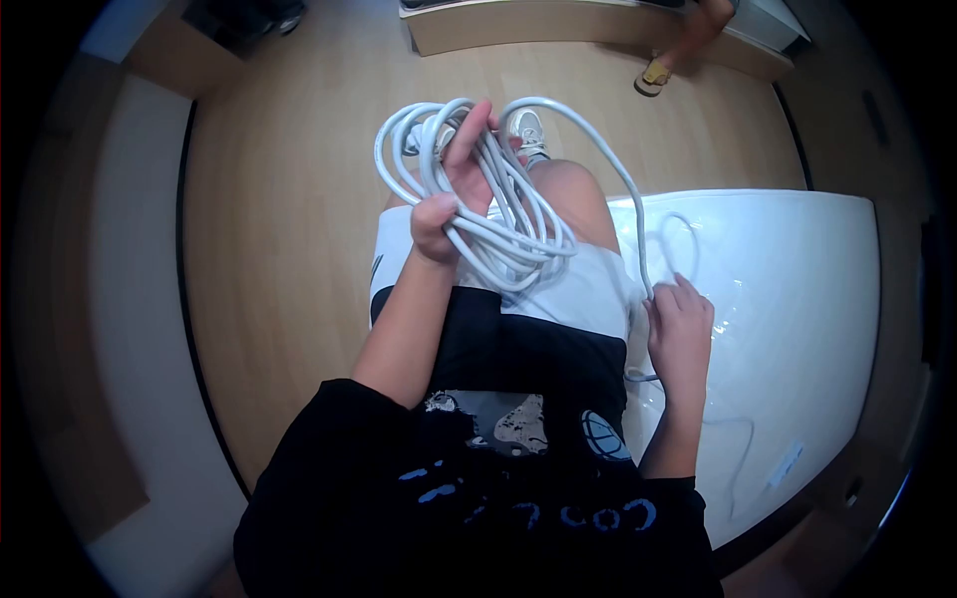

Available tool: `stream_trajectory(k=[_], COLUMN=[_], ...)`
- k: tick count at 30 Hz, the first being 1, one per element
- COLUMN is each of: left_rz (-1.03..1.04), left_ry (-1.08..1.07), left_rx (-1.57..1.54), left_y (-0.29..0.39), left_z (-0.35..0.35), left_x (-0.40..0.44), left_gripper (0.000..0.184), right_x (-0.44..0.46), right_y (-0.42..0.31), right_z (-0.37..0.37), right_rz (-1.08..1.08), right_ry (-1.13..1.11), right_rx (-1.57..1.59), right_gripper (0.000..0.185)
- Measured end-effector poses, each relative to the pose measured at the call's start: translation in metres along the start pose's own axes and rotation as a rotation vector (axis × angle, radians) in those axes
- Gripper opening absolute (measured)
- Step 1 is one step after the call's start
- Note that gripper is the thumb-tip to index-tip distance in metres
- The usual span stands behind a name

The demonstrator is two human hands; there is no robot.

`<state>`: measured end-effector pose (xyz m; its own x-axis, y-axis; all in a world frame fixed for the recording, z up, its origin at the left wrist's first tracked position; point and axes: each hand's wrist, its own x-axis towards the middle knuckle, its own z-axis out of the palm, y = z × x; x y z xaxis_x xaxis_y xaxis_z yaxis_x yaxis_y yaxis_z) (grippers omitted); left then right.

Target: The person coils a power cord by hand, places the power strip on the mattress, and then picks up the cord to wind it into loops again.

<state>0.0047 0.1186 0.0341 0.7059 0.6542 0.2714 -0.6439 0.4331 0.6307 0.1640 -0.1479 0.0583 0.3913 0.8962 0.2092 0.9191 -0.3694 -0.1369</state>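
A white cable [518,239] hangs in several loose loops over my left hand [461,184], held above my lap. The loops pass between the thumb and the raised fingers of that hand. From the coil one strand arcs up and over to the right, then runs down to my right hand [681,334]. The fingers of my right hand are closed on this strand beside my right thigh. More of the cable trails below the right wrist and over the white surface. Both ends of the cable cannot be made out.
I sit beside a white, plastic-covered surface [797,289] on my right. Pale wooden floor [289,219] lies ahead and to the left. Another person's leg and sandalled foot [653,77] show at the far right, near a low wooden base [518,30]. Dark items stand at the upper left.
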Motion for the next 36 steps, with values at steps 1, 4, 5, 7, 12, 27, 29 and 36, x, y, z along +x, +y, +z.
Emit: stream_trajectory(k=[1,4,5,7,12,27,29,36], left_rz=[0.002,-0.088,-0.124,-0.149,-0.293,-0.606,-0.518,-0.148], left_ry=[0.02,-0.085,-0.115,-0.082,0.01,-1.214,-1.172,-0.916], left_rx=[0.055,0.236,0.286,0.34,0.33,1.903,1.936,1.915], left_y=[-0.005,-0.014,-0.017,-0.023,-0.035,-0.112,-0.107,-0.092], left_z=[-0.006,-0.028,-0.03,-0.026,-0.038,0.062,0.066,0.046], left_x=[-0.001,-0.003,-0.004,-0.004,0.014,0.062,0.042,0.007], left_gripper=[0.107,0.103,0.103,0.101,0.098,0.064,0.064,0.072], right_x=[-0.001,-0.006,-0.007,-0.011,-0.032,-0.107,-0.111,-0.066], right_y=[-0.001,-0.008,-0.009,-0.006,0.012,0.039,0.042,0.066], right_z=[0.0,0.001,-0.001,-0.004,0.002,0.029,0.032,0.065], right_rz=[0.053,0.145,0.131,0.107,-0.056,0.353,0.401,0.576], right_ry=[-0.077,-0.311,-0.389,-0.492,-0.452,-0.703,-0.727,-0.684], right_rx=[0.052,0.15,0.144,0.169,0.381,0.309,0.386,0.799], right_gripper=[0.013,0.019,0.021,0.025,0.022,0.028,0.038,0.048])
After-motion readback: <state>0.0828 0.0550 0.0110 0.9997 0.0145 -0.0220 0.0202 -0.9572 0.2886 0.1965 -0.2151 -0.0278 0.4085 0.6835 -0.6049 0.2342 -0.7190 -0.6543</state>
